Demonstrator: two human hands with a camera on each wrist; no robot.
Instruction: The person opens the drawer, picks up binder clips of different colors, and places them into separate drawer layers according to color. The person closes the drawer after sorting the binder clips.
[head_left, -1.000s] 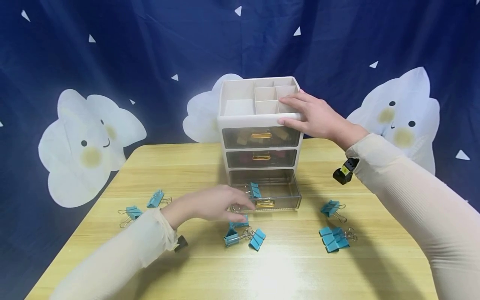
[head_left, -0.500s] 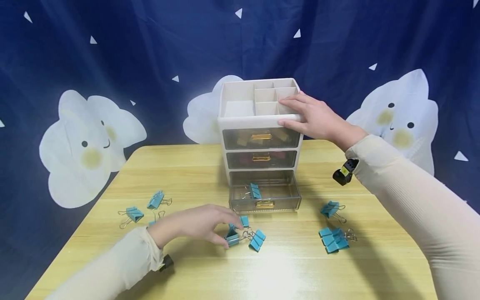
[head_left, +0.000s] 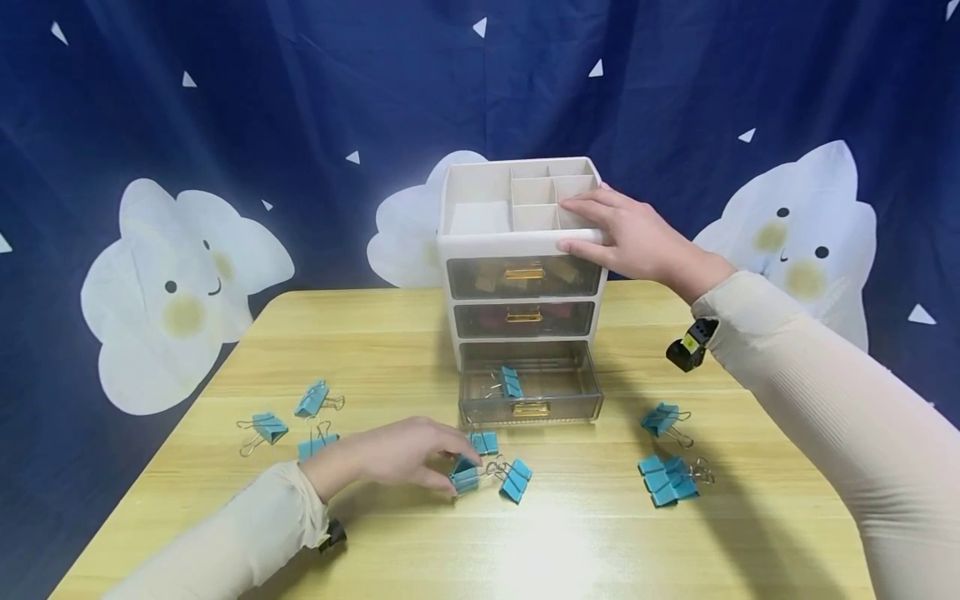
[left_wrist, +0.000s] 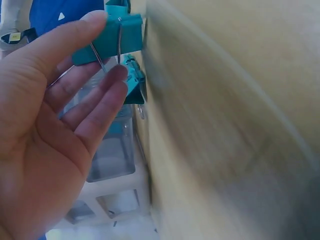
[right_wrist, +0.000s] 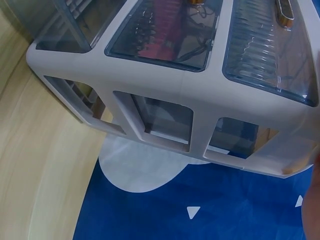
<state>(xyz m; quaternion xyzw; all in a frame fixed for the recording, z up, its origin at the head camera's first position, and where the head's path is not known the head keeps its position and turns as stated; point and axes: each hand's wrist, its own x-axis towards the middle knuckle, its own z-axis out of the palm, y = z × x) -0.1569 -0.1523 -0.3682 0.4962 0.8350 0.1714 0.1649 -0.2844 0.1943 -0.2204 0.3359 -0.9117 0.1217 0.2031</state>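
My left hand (head_left: 397,452) is low over the table, its thumb and fingers around a teal binder clip (head_left: 465,477). In the left wrist view the thumb lies against that clip's teal body, and the index finger is mostly hidden behind it. Two more clips lie right beside it, a near clip (head_left: 515,481) and a far clip (head_left: 484,442). My right hand (head_left: 637,237) rests on the top right corner of a white drawer organizer (head_left: 517,243), fingers extended over a compartment. The bottom drawer (head_left: 480,410) is pulled out, with one binder clip (head_left: 511,382) inside.
Several binder clips lie at the left, including a clip (head_left: 268,427) near the edge. More clips (head_left: 667,479) lie at the right. Both upper drawers stand closed, the top drawer (head_left: 487,279) with pale things inside. A blue curtain (head_left: 315,100) hangs behind the wooden table (head_left: 360,333).
My left hand has drawn back from the open drawer, down and left to the clips in front, and its fingers have closed around one. The right hand has stayed in place.
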